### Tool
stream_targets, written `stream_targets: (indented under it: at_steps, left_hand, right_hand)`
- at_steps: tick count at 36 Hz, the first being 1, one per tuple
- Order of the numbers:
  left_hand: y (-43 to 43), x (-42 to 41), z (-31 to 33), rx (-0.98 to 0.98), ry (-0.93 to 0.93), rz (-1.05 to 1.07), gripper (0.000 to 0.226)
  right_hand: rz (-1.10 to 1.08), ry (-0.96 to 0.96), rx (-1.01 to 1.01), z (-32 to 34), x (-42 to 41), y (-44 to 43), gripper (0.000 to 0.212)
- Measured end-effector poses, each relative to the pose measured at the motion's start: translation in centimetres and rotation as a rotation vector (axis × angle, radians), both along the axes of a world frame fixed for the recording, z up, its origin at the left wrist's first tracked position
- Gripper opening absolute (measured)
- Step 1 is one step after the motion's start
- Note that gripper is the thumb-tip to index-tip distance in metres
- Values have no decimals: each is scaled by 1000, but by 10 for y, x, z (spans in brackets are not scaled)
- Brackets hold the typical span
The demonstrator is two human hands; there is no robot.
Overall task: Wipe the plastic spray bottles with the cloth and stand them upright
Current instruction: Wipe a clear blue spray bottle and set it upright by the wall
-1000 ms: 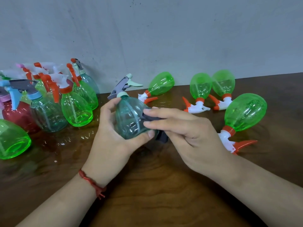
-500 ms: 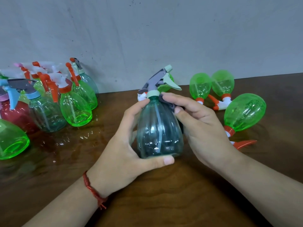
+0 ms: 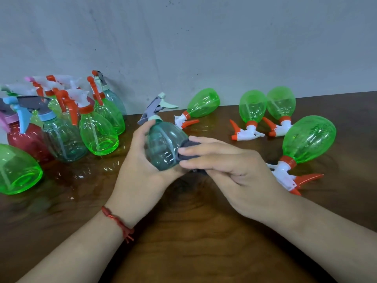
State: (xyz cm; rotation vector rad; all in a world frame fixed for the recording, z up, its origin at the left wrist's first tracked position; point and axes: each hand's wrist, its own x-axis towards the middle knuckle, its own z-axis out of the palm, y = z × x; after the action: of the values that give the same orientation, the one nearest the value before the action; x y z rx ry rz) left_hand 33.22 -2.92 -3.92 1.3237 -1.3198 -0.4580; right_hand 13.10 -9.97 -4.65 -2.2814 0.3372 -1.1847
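Wiping step, head view. My left hand (image 3: 140, 166) curls round the teal bottle (image 3: 163, 148), held tilted over the table (image 3: 193, 231); my right hand (image 3: 230, 166) pinches the dark cloth (image 3: 186, 147) between thumb and nearly straight fingers, pressing it to the bottle's flank. To do this well, I judge: rotate the bottle with the left, sweep from shoulder to base with light pressure (thin plastic likely flexes); then stand it beside the upright bottles (image 3: 98, 135); the green bottles (image 3: 308, 139) lying at right wait.

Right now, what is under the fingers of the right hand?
A dark grey cloth, pressed against the teal bottle. Most of the cloth is covered by the right hand.
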Motion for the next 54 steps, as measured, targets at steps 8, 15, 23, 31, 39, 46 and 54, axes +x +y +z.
stream_targets:
  at_steps: [8, 15, 23, 31, 39, 46, 54]
  left_hand:
    - [4, -9, -1, 11, 37, -112, 109]
    - [14, -20, 3, -2, 40, -358, 108]
    - [11, -15, 1, 61, -235, -285, 115]
    - [10, -14, 2, -10, -213, -192, 113]
    - [4, 0, 4, -17, 50, -8, 103]
    - [11, -12, 6, 3, -15, -180, 108]
    - [19, -24, 5, 10, 0, -385, 112]
  right_hand:
    - [-51, -163, 268, 3, 2, -7, 38]
    - [70, -414, 739, 10, 4, -10, 32]
    - [113, -440, 809, 5, 2, -14, 34]
    - [72, -313, 505, 5, 0, -11, 37]
    - [8, -166, 241, 0, 2, -1, 37]
    - [-1, -286, 406, 2, 1, -12, 35]
    - [157, -505, 766, 9, -1, -16, 29]
